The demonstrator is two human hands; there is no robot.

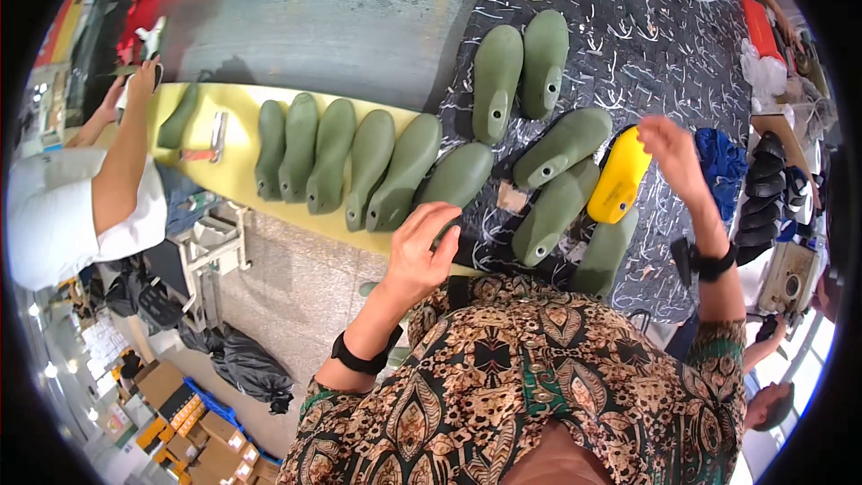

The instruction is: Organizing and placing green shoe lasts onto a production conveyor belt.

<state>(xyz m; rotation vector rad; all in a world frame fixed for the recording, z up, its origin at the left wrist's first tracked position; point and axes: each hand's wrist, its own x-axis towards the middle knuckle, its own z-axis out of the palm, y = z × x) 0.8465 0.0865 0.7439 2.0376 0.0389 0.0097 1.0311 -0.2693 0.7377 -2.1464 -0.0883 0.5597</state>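
Note:
My left hand (422,250) is closed around the near end of a green shoe last (460,176), at the right end of a row. That row of several green shoe lasts (330,157) lies side by side on a pale yellow strip (238,181) to the left. My right hand (673,157) is raised beside the toe of a yellow shoe last (620,181), fingers apart and nothing seen in them. Around the yellow one, more green lasts (558,148) lie on the dark surface, one (609,256) close to my body. Two others (498,81) lie farther away.
The black surface (611,54) is strewn with white thread ends. At the left a co-worker in a white top (81,207) stands by a single green last (180,117) and a hammer-like tool (217,137). Blue cloth (721,162) and black shoes (760,189) are at the right.

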